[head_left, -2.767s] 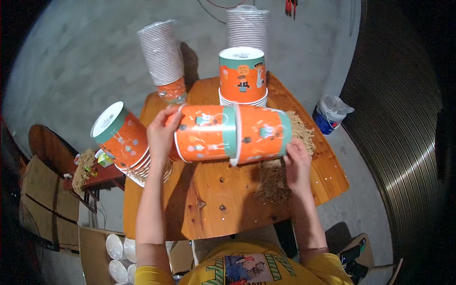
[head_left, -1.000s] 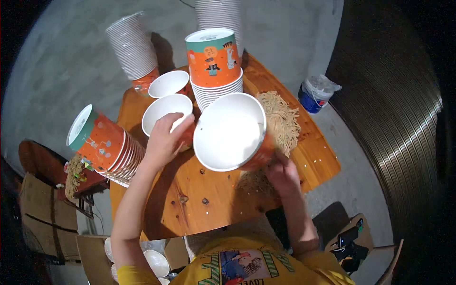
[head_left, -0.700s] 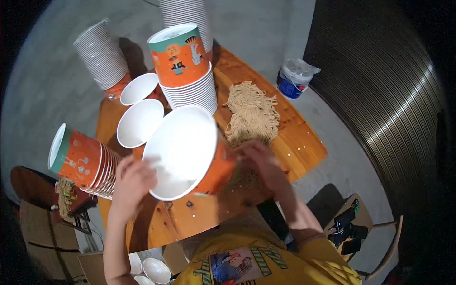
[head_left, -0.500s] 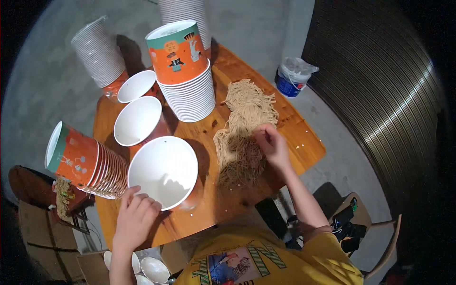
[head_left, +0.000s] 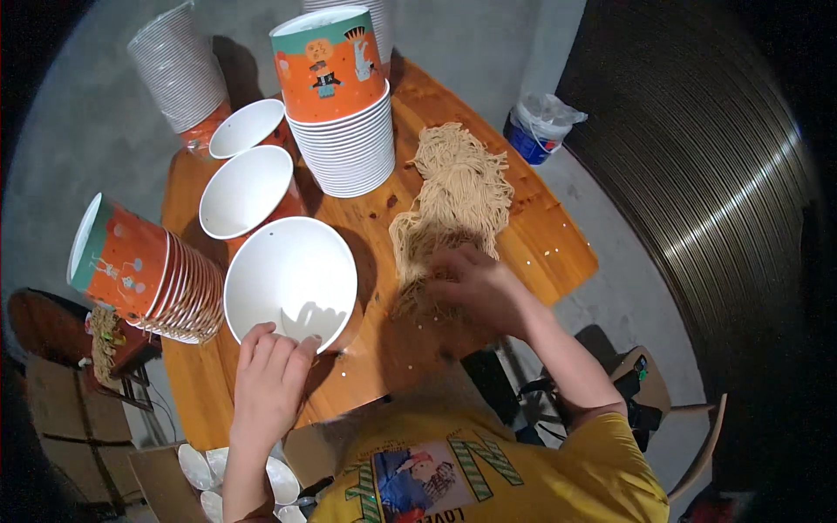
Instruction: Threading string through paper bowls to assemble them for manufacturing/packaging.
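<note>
My left hand (head_left: 272, 379) is at the near rim of a large white-lined paper bucket (head_left: 292, 270), its fingers and thumb closed over the edge. Nothing lies inside that bucket except the hand's shadow. To the right, my right hand (head_left: 479, 283) reaches down onto the near end of a long heap of pale noodles (head_left: 462, 187). Its fingers are bent around some strands, with the tips partly hidden in shade and blur. Two more open paper buckets (head_left: 247, 192) stand in a row behind the near one.
A tall stack of orange buckets (head_left: 336, 70) stands upside down beyond the noodles' left side. Another stack (head_left: 144, 270) leans at the table's left edge, and wrapped stacks (head_left: 179, 74) stand at the back. A blue-and-white pail (head_left: 536, 131) and a wooden chair (head_left: 697, 444) are on the right.
My right hand has moved left and down onto the near noodles, its fingers curling in. My left hand has shifted right along the bucket's rim. The whole view has tilted slightly.
</note>
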`<state>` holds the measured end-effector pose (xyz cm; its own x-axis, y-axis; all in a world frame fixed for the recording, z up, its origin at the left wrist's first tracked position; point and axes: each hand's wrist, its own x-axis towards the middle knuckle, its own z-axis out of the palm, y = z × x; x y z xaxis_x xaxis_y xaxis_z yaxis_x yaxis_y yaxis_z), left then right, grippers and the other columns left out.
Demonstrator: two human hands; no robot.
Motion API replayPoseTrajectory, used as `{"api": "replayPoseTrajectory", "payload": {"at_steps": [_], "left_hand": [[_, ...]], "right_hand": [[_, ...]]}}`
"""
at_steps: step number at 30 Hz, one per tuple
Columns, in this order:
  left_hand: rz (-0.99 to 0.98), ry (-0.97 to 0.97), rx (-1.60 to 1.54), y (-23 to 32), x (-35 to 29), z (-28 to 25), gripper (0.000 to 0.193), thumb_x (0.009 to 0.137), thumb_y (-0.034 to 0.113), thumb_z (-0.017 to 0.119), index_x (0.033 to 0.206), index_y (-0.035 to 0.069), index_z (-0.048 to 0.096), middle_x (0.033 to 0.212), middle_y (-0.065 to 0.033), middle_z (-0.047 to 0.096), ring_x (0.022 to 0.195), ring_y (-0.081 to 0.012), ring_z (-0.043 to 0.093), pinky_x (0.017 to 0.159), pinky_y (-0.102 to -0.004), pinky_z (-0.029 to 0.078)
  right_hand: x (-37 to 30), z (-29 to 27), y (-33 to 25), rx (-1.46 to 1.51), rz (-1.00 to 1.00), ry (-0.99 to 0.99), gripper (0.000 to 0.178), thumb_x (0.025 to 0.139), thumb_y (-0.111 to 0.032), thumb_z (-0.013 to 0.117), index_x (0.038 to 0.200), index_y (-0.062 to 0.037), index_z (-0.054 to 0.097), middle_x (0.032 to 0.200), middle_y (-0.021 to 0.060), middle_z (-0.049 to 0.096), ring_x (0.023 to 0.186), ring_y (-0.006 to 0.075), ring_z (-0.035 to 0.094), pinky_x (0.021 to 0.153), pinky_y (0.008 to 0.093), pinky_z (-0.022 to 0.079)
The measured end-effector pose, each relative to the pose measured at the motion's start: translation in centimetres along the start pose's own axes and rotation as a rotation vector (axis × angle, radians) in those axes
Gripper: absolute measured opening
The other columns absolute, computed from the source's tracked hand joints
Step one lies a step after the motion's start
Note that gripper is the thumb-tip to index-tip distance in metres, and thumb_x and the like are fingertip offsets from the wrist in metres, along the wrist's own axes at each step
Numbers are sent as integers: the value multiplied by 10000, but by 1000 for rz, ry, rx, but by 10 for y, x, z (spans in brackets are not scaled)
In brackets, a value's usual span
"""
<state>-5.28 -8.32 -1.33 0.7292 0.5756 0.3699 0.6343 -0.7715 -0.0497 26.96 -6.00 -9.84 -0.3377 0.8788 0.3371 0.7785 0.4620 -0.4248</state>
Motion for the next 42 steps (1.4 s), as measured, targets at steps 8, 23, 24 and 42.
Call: {"api": "replayPoseTrajectory", "payload": {"at_steps": [8, 23, 24, 42], "left_hand": [[-63, 20, -49, 9, 3, 5, 361, 759, 39, 635, 1114, 33, 570, 822, -79, 484, 805, -243, 509, 907, -457, 413], [-107, 403, -593, 60, -10, 52, 393, 784, 32, 614, 1171, 11, 548, 1104, -151, 533, 969, -317, 555, 842, -385, 451], [-206, 416, -771, 67, -7, 62, 443, 816, 27, 592, 1245, -6, 486, 1157, -166, 519, 1023, -327, 539, 901, -390, 430], [-797, -113, -1076, 52, -23, 38, 155, 965, 154, 482, 931, 14, 539, 715, -60, 558, 622, -123, 530, 593, -259, 446]], "right_hand": [[-24, -5, -2, -186, -269, -268, 446, 702, -321, 650, 1134, -234, 581, 1333, 108, 455, 1179, 364, 458, 958, 405, 428], [1, -5, -19, 24, -188, 52, 203, 674, -109, 683, 867, -144, 635, 1014, 47, 547, 968, 282, 509, 827, 365, 458], [3, -9, -26, 25, -192, 52, 203, 674, -109, 683, 867, -144, 635, 1014, 47, 547, 968, 282, 509, 827, 365, 458], [13, -3, -78, 370, -220, 38, 209, 765, -102, 670, 960, -99, 594, 960, 59, 604, 890, 250, 583, 767, 346, 476]]}}
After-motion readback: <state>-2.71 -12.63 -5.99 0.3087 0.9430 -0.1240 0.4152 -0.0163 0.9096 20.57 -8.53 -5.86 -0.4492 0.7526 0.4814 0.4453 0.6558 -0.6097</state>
